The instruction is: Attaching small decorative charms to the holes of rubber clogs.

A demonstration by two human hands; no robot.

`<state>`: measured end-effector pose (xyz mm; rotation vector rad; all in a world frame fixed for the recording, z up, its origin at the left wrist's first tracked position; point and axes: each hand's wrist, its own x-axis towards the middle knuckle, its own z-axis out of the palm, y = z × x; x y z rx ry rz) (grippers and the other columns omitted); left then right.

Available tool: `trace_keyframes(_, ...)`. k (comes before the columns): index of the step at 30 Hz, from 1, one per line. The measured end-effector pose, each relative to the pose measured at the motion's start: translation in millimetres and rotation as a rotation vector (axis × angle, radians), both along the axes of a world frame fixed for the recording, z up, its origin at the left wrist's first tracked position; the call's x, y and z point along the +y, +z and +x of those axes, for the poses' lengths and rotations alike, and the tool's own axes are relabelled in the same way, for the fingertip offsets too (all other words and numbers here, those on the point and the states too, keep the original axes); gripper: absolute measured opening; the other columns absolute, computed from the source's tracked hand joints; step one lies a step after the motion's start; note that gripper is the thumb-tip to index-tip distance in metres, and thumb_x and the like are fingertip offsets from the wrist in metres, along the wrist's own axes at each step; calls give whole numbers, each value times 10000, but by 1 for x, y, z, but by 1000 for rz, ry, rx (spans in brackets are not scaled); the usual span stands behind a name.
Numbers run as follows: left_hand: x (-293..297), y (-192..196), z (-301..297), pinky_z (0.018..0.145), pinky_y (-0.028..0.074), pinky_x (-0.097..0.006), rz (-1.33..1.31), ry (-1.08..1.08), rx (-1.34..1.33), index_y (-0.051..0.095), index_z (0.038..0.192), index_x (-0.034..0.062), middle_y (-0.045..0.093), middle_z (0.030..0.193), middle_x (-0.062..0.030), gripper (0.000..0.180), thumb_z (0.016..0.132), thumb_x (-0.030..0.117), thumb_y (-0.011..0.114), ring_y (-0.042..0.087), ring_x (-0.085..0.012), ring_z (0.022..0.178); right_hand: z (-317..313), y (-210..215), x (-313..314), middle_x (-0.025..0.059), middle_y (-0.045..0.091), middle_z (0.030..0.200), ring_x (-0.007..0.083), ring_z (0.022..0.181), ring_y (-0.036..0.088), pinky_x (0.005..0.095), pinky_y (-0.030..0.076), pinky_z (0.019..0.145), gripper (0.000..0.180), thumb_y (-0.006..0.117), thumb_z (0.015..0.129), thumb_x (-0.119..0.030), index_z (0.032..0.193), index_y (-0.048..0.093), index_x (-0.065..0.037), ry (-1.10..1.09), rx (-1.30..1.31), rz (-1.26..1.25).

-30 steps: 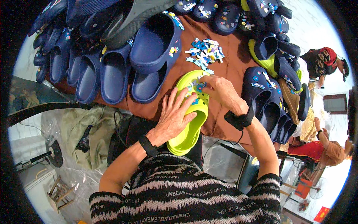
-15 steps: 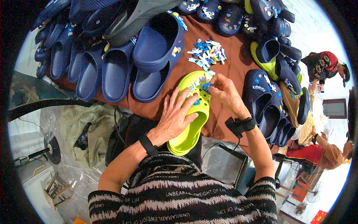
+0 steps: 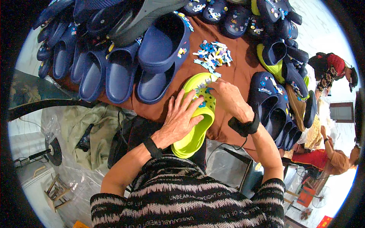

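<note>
Lime-green clog [image 3: 195, 117] lying toe-far on the near edge of the brown-covered table [image 3: 239, 76], its heel overhanging toward the person. Left hand [image 3: 178, 119] spread flat, fingers open, pressing on the clog's near left side to steady it without closing around it. Right hand [image 3: 226, 95] at the toe, fingertips pinched on a small blue charm [image 3: 208, 90] over the perforated upper. A few blue and white charms already sit in the toe holes, though several holes look empty, so the decorating appears part done. Loose charm pile [image 3: 213, 55] lies just beyond the toe, far from exhausted. Navy clogs [image 3: 159, 53] are stacked far left; a row of charm-bearing navy clogs [image 3: 273, 102] stands at right, seemingly finished
</note>
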<state>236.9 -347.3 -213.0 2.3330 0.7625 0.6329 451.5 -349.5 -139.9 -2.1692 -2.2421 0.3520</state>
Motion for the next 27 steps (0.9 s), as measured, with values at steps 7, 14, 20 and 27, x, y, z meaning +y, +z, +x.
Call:
trace_keyframes(7, 1, 2, -2, 1148, 198, -592, -22, -8, 41, 428, 1454, 125, 282, 1569, -164, 552, 968, 342, 575, 183, -426, 1460, 3, -4, 5, 205, 700, 806, 366, 795, 702, 490, 556, 700, 218, 652, 891, -236, 1035, 703, -81, 22, 210, 4)
trace_keyframes(14, 1, 2, -2, 1150, 204, -587, -12, -11, 24, 435, 1447, 114, 292, 1558, -171, 552, 961, 331, 581, 192, -428, 1456, 0, 2, 12, 187, 699, 828, 383, 781, 681, 477, 530, 702, 207, 669, 877, -244, 981, 712, -70, -29, 66, -67)
trace_keyframes(20, 1, 1, -1, 1152, 202, -587, -26, -10, 40, 431, 1451, 109, 291, 1558, -169, 554, 962, 323, 581, 184, -428, 1458, -2, -8, 25, 157, 711, 790, 334, 762, 715, 463, 563, 632, 214, 689, 856, -276, 941, 723, -82, 49, -126, -42)
trace_keyframes(27, 1, -7, 1, 1100, 218, -684, -15, 9, -23, 490, 1380, 76, 347, 1509, -183, 510, 984, 394, 539, 207, -427, 1442, -12, -3, 44, 123, 730, 813, 266, 772, 733, 400, 568, 623, 152, 682, 838, -207, 882, 735, -72, 170, -365, -208)
